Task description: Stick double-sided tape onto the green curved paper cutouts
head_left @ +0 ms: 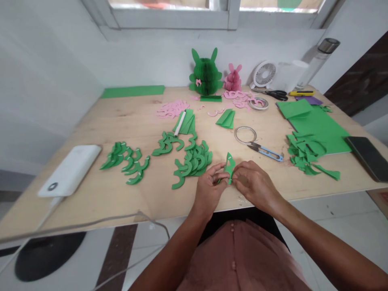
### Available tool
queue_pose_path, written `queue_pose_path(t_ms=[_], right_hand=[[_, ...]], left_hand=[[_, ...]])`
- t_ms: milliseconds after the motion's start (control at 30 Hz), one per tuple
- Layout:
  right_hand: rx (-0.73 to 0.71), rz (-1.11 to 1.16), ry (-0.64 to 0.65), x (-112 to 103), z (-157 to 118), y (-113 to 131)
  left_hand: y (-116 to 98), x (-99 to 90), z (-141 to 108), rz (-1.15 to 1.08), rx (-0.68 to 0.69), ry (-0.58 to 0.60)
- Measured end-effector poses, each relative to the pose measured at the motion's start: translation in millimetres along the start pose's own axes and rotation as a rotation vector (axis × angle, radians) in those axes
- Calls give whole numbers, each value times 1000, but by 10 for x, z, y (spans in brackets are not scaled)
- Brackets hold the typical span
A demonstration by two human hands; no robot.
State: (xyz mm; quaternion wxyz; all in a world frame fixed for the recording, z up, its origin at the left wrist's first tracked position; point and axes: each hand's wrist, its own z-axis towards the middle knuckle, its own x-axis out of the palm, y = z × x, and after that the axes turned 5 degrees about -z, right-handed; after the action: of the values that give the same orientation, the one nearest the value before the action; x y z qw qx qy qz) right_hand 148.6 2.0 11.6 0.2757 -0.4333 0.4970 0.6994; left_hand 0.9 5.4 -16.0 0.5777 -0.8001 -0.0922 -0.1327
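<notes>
My left hand (209, 186) and my right hand (254, 184) meet over the near edge of the wooden table (121, 121). Both pinch one small green paper cut-out (229, 165), which stands upright between the fingertips. Just beyond the hands lies a pile of curved green paper pieces (194, 161). Two more green piles (126, 161) (168, 144) lie to the left. A small blue-handled snipper (266, 151) and a tape ring (245, 134) rest a little past my right hand.
Green sheets (318, 121) and green scraps (306, 153) lie at the right, beside a dark phone (368, 157). A white power bank (70, 169) with cable sits at the left. At the back stand green (206, 72) and pink (233, 79) paper rabbits, pink cut-outs (172, 108), a fan (263, 74), scissors (277, 95).
</notes>
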Motion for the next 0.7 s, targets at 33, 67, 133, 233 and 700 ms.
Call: queue_pose_path(t_ms=[33,67,133,233,700], right_hand=[[2,-3,-5,0,1,5],[4,-6,-8,0,1,10],[12,-12,-15,1,2,19],[21,-16,-28,4,4,28],[90,96,-55,11,-79,4]], left_hand=[[1,0,-2,9,6,1],[1,3,-5,14,12,1],[-1,14,-16,19,21,0],[-2,32,-33,18,36,-1],[92,27,-22,-58,132,-46]])
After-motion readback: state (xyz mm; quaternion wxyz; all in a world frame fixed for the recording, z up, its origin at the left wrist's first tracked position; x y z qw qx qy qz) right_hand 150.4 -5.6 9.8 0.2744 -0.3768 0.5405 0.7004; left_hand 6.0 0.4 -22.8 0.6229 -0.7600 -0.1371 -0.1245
